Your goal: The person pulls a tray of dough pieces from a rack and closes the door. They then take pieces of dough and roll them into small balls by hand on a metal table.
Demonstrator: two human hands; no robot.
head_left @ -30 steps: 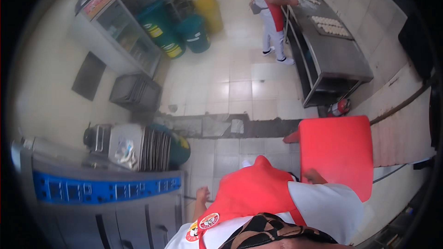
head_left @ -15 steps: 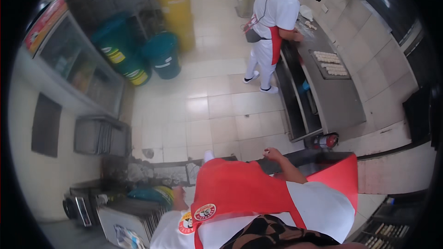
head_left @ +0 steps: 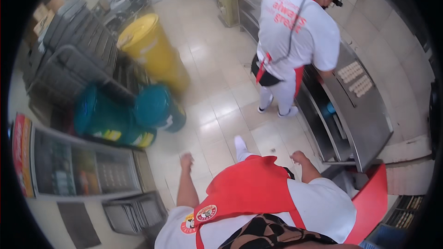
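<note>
My left hand (head_left: 187, 161) hangs over the tiled floor, left of my red apron (head_left: 249, 180). Its fingers are blurred, and I see no thing in it. On the other side of the apron, my right hand (head_left: 299, 157) is raised with its fingers curled in, with no held thing showing. That hand is nearest the close end of a steel work table (head_left: 367, 127), without touching it. A co-worker (head_left: 295, 32) in a white shirt and black cap stands at this table, bent over it. Rows of pale dough pieces (head_left: 355, 79) lie on a tray there.
Left of the walkway stand a yellow drum (head_left: 147, 41), green bins (head_left: 159, 106) and a glass-door fridge (head_left: 83, 161). Behind them is a rack of dark trays (head_left: 69, 41). More trays (head_left: 134, 214) hang near the lower left. A red panel (head_left: 371, 203) stands beside my right arm.
I have stepped forward, so the co-worker, table and bins appear closer. My view has turned rightward. My left arm has swung forward, away from the stacked trays, and my white shoe reaches farther ahead.
</note>
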